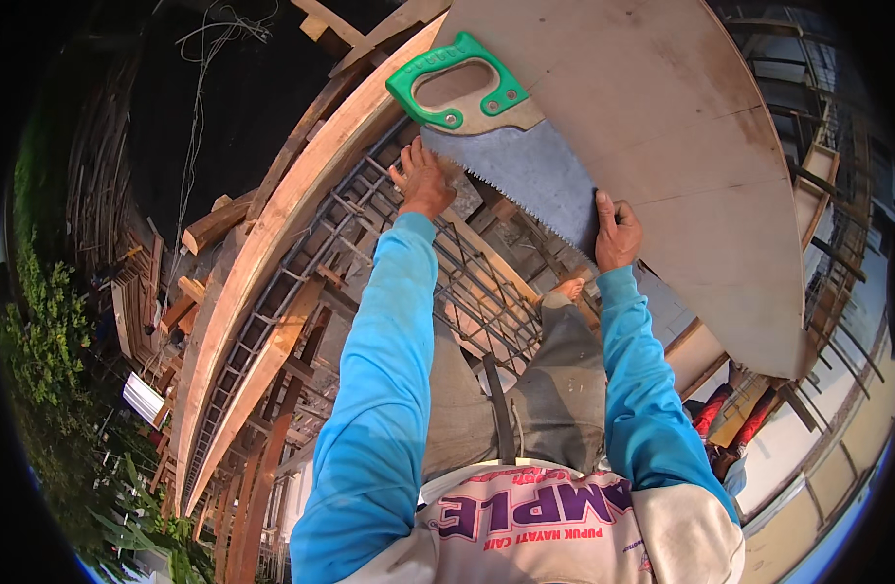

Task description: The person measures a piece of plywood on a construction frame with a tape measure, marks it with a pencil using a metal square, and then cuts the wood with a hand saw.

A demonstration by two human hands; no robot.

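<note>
While the handsaw point(530, 164) is lying over the edge of a panel point(691, 165), the left hand point(426, 183) is resting loosely open just below the saw's handle; the right hand point(618, 232) is curling its fingers at the saw's tip, gripping what, I cannot tell. Steel bars point(464, 265) are crossing beneath, and a curved timber point(293, 182) is running at left.

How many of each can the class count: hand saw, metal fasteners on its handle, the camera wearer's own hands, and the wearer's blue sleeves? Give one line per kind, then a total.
Hand saw: 1
Handle fasteners: 3
Wearer's hands (left hand, right hand): 2
Blue sleeves: 2
Total: 8
</note>
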